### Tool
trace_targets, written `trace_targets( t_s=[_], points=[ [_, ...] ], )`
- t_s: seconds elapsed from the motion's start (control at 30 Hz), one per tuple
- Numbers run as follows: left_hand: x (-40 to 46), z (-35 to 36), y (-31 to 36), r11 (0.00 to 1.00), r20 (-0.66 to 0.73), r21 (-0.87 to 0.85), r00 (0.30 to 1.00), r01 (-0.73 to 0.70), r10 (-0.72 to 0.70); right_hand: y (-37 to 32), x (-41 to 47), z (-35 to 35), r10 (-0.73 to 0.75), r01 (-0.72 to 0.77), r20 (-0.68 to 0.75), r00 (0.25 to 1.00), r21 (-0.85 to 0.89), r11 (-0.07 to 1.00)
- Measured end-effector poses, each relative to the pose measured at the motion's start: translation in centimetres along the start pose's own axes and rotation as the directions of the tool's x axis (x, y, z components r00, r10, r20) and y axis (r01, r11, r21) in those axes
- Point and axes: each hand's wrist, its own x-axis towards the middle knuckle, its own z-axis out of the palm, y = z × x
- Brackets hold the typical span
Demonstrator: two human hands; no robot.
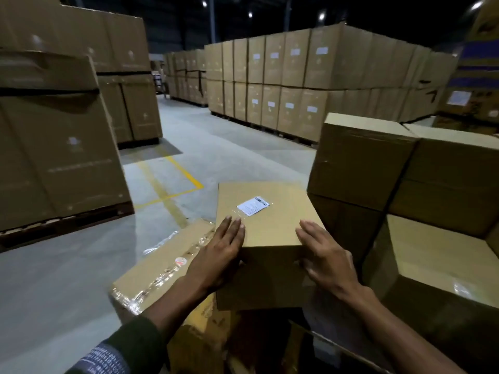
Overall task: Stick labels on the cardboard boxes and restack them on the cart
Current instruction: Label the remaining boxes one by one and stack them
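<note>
A plain cardboard box [267, 233] sits in front of me with a white label [253, 205] stuck under clear tape on its top face. My left hand [220, 256] grips the box's near left corner, fingers on top. My right hand [325, 261] presses against its near right edge, fingers spread over the top and side. Both hands hold this box between them. A flat taped box [162, 268] with a small round sticker lies just left of it, partly under my left forearm. The cart itself is hard to make out beneath the boxes.
Stacked cardboard boxes [442, 190] rise close on the right, touching the held box's right side. Tall pallet stacks stand at left [54, 147] and across the aisle [297, 85]. Grey concrete floor [81, 265] with yellow lines lies to the left.
</note>
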Motion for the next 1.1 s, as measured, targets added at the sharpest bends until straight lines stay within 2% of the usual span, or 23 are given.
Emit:
trace_targets(
  t_s=[0.2,0.33,0.47,0.57,0.7,0.87,1.1],
  points=[
    [1.8,3.5,3.3,0.994,0.163,-0.060,0.982,-0.088,0.097,2.2,-5.3,-0.3,0.173,-0.168,0.052,0.984,-0.091,0.982],
    [2.7,4.1,5.0,0.985,0.239,-0.062,0.956,-0.159,0.170,3.4,-7.5,0.1,0.238,-0.226,0.101,0.966,-0.118,0.967],
    [4.1,4.9,5.0,0.979,0.270,-0.053,0.941,-0.197,0.204,3.4,-8.4,0.5,0.328,-0.319,0.063,0.943,-0.119,0.940],
    [4.6,5.5,4.7,0.986,0.255,-0.059,0.953,-0.157,0.167,3.7,-8.1,0.4,0.339,-0.326,0.084,0.937,-0.139,0.935],
    [4.6,6.7,4.6,0.995,0.105,-0.070,0.991,-0.075,0.082,4.2,-7.0,-0.5,0.339,-0.322,0.131,0.932,-0.133,0.937],
    [4.1,8.0,5.0,0.988,0.040,-0.151,0.999,-0.023,0.030,5.2,-3.7,-1.4,0.372,-0.356,0.144,0.917,-0.127,0.926],
    [3.6,8.8,5.1,0.987,-0.071,-0.145,0.996,-0.069,0.059,6.4,5.1,0.1,0.222,-0.228,0.295,0.930,-0.015,0.974]
  ],
)
